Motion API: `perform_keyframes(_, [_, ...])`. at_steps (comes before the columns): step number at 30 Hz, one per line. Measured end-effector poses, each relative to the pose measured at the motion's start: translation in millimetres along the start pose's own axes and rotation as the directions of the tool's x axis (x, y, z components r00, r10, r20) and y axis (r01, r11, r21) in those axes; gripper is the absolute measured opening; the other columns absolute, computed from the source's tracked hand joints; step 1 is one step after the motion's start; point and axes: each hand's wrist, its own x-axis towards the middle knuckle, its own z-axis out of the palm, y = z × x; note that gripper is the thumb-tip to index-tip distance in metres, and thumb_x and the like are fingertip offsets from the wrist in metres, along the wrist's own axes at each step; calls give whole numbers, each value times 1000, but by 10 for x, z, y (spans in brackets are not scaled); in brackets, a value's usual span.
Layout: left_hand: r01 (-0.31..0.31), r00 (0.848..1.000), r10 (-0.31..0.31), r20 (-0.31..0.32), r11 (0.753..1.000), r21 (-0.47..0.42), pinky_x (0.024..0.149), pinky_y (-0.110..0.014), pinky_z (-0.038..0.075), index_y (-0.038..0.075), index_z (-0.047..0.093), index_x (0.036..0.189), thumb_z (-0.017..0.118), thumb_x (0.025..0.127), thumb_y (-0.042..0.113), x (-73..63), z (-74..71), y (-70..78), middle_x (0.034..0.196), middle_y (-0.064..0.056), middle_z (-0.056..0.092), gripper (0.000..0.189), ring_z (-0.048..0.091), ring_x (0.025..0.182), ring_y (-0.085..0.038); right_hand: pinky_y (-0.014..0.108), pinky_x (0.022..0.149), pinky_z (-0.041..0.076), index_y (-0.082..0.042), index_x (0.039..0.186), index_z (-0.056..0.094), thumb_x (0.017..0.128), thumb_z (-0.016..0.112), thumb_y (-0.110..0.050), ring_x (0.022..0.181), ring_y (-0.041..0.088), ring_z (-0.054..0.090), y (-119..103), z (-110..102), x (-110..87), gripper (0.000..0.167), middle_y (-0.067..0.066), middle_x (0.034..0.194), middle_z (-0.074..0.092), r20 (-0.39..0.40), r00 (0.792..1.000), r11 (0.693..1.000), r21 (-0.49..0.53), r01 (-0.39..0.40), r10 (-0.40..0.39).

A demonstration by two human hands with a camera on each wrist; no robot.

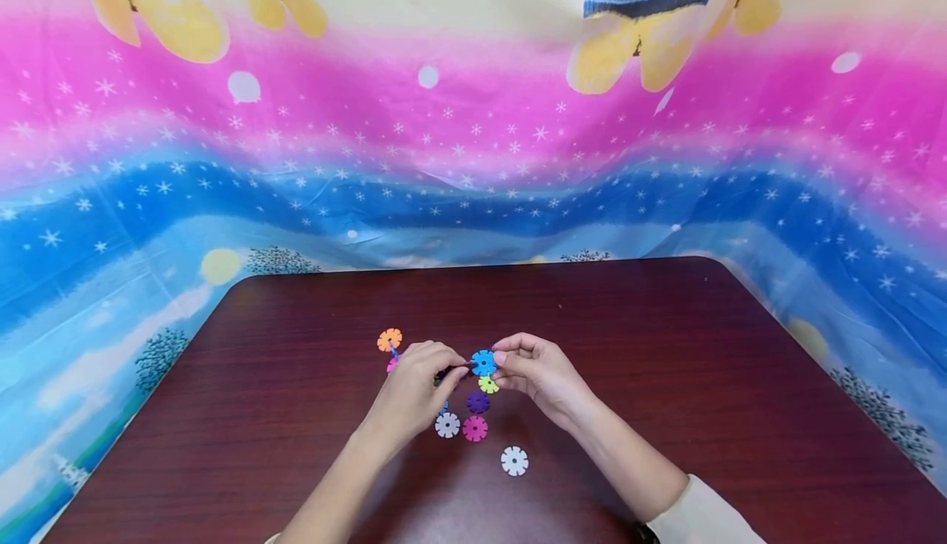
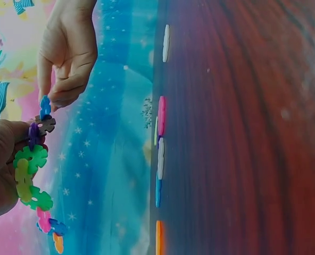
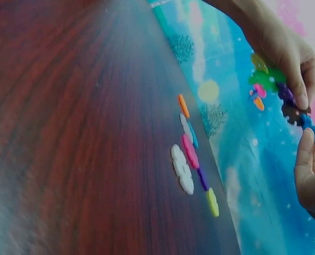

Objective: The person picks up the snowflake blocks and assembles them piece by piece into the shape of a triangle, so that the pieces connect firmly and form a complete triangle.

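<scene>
Over a dark wooden counter [image 1: 629, 306], the left hand [image 1: 414, 392] and the right hand [image 1: 543, 375] meet at a disc chain [image 2: 23, 175].
Held above the counter, the chain trails toward ten o'clock in the head view; the left grip pinches it near a brown disc [image 2: 47, 125], the right grip pinches a blue disc [image 1: 484, 355]. Lower, a pink disc [image 1: 470, 424] lies at six o'clock from the blue one, a lone white disc [image 1: 509, 455] at five.

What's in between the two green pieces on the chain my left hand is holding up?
A yellow piece sits between them, touching both; the left wrist view shows it.
</scene>
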Motion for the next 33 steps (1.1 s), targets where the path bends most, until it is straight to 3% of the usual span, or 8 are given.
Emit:
perform_keyframes(4, [22, 1000, -22, 2, 1000, 11, 78, -29, 46, 8, 70, 83, 76, 73, 1, -16, -28, -21, 79, 5, 64, 14, 57, 77, -9, 32, 73, 53, 16, 109, 49, 88, 60, -2, 72, 16, 64, 34, -80, 92, 29, 8, 82, 63, -23, 999, 990, -134, 33, -36])
perform_keyframes(7, [40, 999, -40, -1, 999, 16, 78, -29, 46, 8, 70, 83, 77, 73, 1, -29, -54, -38, 79, 5, 64, 13, 57, 77, -10, 37, 75, 53, 16, 109, 51, 86, 60, 1, 76, 20, 63, 86, -146, 196, 29, 15, 87, 62, -31, 998, 953, -299, 47, -59])
perform_keyframes(13, [66, 998, -66, -8, 997, 43, 76, -29, 47, 7, 71, 82, 78, 72, 2, -58, -93, -65, 79, 5, 64, 13, 56, 78, -10, 34, 72, 52, 8, 105, 59, 80, 64, 0, 78, 25, 62, 204, -275, 382, 26, 10, 82, 62, -46, 998, 824, -567, 2, -34])
perform_keyframes(18, [72, 997, -72, -12, 996, 56, 76, -30, 47, 7, 70, 81, 79, 70, 1, -74, -114, -83, 78, 5, 64, 15, 56, 77, -10, 31, 66, 49, 0, 99, 64, 77, 71, -5, 76, 17, 58, 302, -328, 486, 24, 4, 83, 62, -12, 1000, 677, -736, -9, 1])
perform_keyframes(22, [68, 998, -68, -13, 996, 53, 77, -30, 46, 6, 70, 80, 79, 70, 1, -81, -126, -103, 77, 5, 64, 14, 56, 75, -9, 27, 65, 47, -2, 95, 66, 71, 75, -5, 76, 14, 56, 368, -327, 533, 25, 3, 84, 62, 35, 999, 581, -814, 22, 11])
perform_keyframes(28, [72, 997, -71, -18, 996, 58, 78, -31, 46, 7, 70, 80, 79, 70, 2, -87, -141, -119, 77, 5, 64, 14, 57, 75, -10, 27, 64, 46, -3, 93, 66, 68, 78, -4, 72, 13, 54, 402, -303, 550, 27, 2, 83, 60, 42, 999, 546, -838, 21, 26])
perform_keyframes(33, [88, 996, -88, -6, 994, 62, 78, -31, 46, 9, 71, 81, 78, 72, 4, -85, -152, -118, 78, 6, 64, 12, 56, 75, -9, 27, 66, 46, -4, 92, 67, 67, 80, -4, 73, 13, 51, 415, -272, 548, 27, 1, 81, 58, 57, 998, 473, -880, 43, 15])
